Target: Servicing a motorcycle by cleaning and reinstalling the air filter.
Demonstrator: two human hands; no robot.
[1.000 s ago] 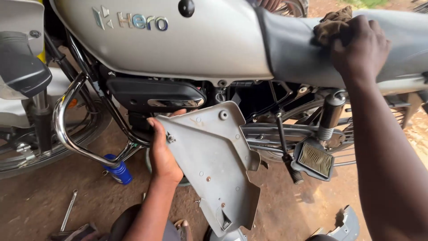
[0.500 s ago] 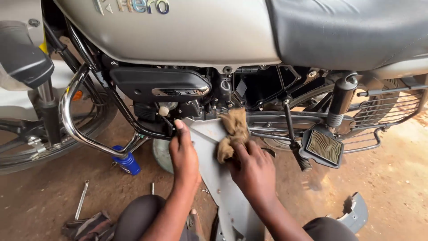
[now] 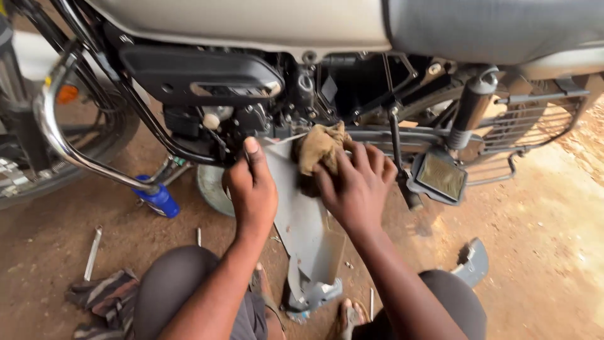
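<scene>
The left hand (image 3: 251, 189) clasps the grey side panel's (image 3: 305, 220) edge while the right hand (image 3: 355, 186), fingers closed, presses a brown rag (image 3: 321, 146) on it.

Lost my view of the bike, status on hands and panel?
Left hand grips grey side panel edge. Right hand presses brown rag on it. Nothing in between.

Location: open-air roadside repair spot. Indicators: motorcycle (image 3: 302, 38) parked on bare dirt ground (image 3: 541, 239), side panel (image 3: 302, 220) removed, loose tools (image 3: 92, 252) and rag (image 3: 100, 296) lying on the dirt.
</scene>
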